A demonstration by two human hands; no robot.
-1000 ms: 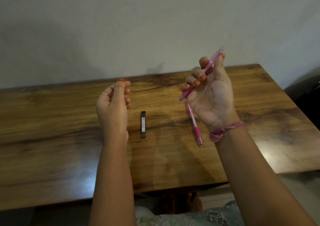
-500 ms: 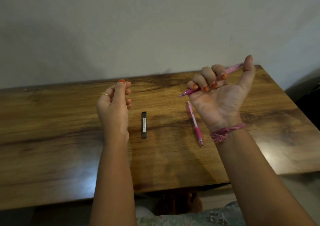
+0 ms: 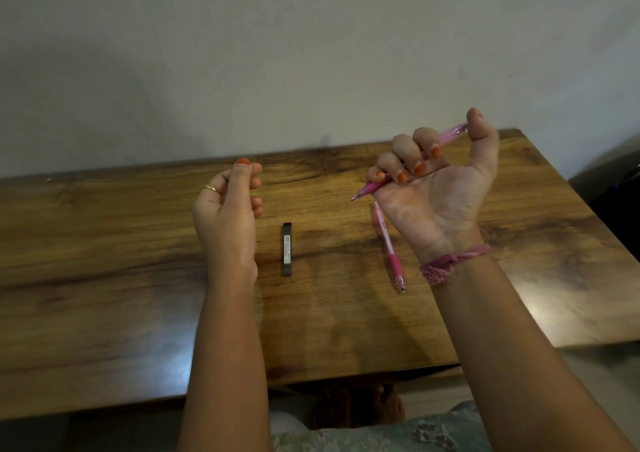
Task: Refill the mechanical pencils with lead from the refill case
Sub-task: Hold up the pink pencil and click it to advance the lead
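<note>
My right hand [image 3: 436, 202] is raised above the wooden table [image 3: 104, 278], palm toward me. Its fingers grip a pink mechanical pencil [image 3: 450, 132], with the thumb on the rear end and the tip pointing down-left. A second pink pencil [image 3: 389, 249] lies on the table just below that hand. The black lead refill case [image 3: 287, 249] lies flat between my hands. My left hand [image 3: 227, 216] is held up left of the case, fingers curled and thumb against the fingertips. Nothing is visible in that pinch.
A plain wall stands directly behind the table's far edge. A dark object [image 3: 616, 188] sits beyond the right edge. My lap in patterned cloth [image 3: 398, 434] shows below the near edge.
My right hand has tipped the held pencil from steeply upright to nearly level, and the thumb has moved onto its rear end. My left hand and the things on the table have stayed put.
</note>
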